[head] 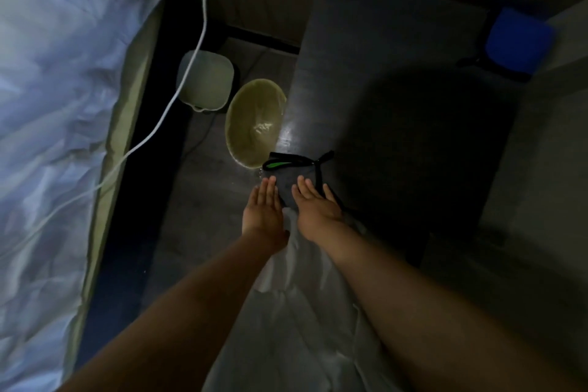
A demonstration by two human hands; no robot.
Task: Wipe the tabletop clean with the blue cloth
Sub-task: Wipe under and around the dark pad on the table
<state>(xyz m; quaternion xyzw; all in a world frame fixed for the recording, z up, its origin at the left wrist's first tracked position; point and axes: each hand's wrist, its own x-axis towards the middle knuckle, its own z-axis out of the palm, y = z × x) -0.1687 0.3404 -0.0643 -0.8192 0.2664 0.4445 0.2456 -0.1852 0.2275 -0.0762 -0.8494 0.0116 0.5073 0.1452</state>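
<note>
Both hands empty, fingers extended and held together: left hand (pixel 263 210), right hand (pixel 313 205), at near corner of tabletop (pixel 397 51). Blue cloth (pixel 518 38) lies at far right edge, well apart. Risk: black strap (pixel 297 160) beside the fingertips snags during wiping; dim light hides dirt.

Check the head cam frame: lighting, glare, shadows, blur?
Head view: dim overall; a large dark shadow covers the middle of the tabletop; a glare patch sits at its left edge beside the green bin; the bedding is overbright and soft; both open hands, left hand and right hand, are legible; wide-angle bending at edges.
</note>
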